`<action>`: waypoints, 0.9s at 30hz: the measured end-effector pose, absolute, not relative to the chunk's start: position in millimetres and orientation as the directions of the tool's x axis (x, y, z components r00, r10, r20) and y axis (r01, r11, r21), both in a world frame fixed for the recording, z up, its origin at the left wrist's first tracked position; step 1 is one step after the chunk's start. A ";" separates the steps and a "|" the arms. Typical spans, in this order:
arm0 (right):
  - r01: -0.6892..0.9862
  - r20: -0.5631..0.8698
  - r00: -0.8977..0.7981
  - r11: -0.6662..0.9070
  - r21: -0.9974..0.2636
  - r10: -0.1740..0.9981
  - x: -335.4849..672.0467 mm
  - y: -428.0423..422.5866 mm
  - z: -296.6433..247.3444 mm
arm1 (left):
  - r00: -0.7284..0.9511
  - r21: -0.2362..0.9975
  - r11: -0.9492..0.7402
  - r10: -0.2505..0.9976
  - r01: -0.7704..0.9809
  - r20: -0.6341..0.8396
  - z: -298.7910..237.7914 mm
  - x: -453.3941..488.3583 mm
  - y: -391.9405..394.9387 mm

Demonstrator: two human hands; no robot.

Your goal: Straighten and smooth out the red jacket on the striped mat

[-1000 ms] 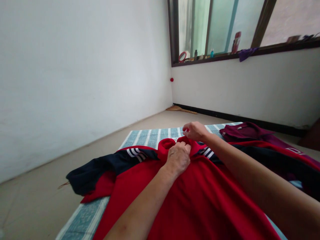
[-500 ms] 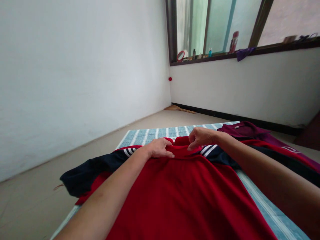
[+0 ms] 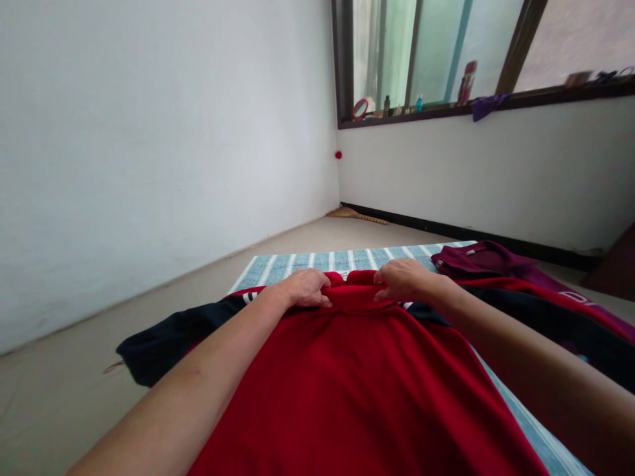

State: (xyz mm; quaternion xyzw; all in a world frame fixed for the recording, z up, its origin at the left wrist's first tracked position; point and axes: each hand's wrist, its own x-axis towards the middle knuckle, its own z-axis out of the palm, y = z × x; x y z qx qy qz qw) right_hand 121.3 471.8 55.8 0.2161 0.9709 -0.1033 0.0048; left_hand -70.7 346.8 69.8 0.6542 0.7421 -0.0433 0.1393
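A red jacket [image 3: 357, 390] with dark navy sleeves and white stripes at the shoulders lies spread out, back side up. Its collar [image 3: 354, 295] is at the far end. My left hand [image 3: 305, 287] grips the left side of the collar, thumb on the near side and fingers curled over it. On the other end of the collar, my right hand [image 3: 404, 279] holds the cloth between thumb and fingers. The left sleeve [image 3: 169, 337] hangs past the edge of the striped cover. My right forearm passes over the right sleeve.
A blue and white striped cover [image 3: 278, 264] lies under the jacket. A purple garment [image 3: 489, 258] sits at the right. Beyond are a broom [image 3: 354, 215] on the floor, a white wall [image 3: 163, 132], and a windowsill with a mirror [image 3: 360, 109] and a bottle [image 3: 466, 82].
My right hand has opened out from a tight pinch to a wider hold on the collar. My left hand has shifted slightly left along it.
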 end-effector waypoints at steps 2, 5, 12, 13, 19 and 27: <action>0.406 0.003 -0.911 0.898 -0.172 0.412 111.2 458.8 55.3 | -0.108 0.117 0.146 0.953 0.982 -0.282 71.2 -70.4 347.1; 0.372 0.023 -0.922 0.903 -0.214 0.386 94.5 446.8 50.2 | -0.110 0.117 0.152 0.946 0.981 -0.306 73.7 -70.8 348.6; 0.281 -0.043 -0.952 0.813 -0.511 0.302 83.1 465.2 51.2 | -0.104 0.156 0.172 0.923 0.973 -0.370 97.7 -76.4 355.9; 0.274 -0.042 -0.953 0.792 -0.546 0.300 84.4 468.8 54.2 | -0.098 0.169 0.171 0.923 0.971 -0.373 102.9 -77.8 356.9; 0.258 -0.009 -0.940 0.698 -0.668 0.340 84.1 479.3 66.0 | -0.135 0.224 0.203 0.949 0.953 -0.285 120.7 -82.3 362.8; 0.286 0.025 -0.911 0.677 -0.678 0.411 74.1 483.7 66.8 | -0.185 0.056 0.200 0.961 0.978 -0.206 122.0 -70.2 368.8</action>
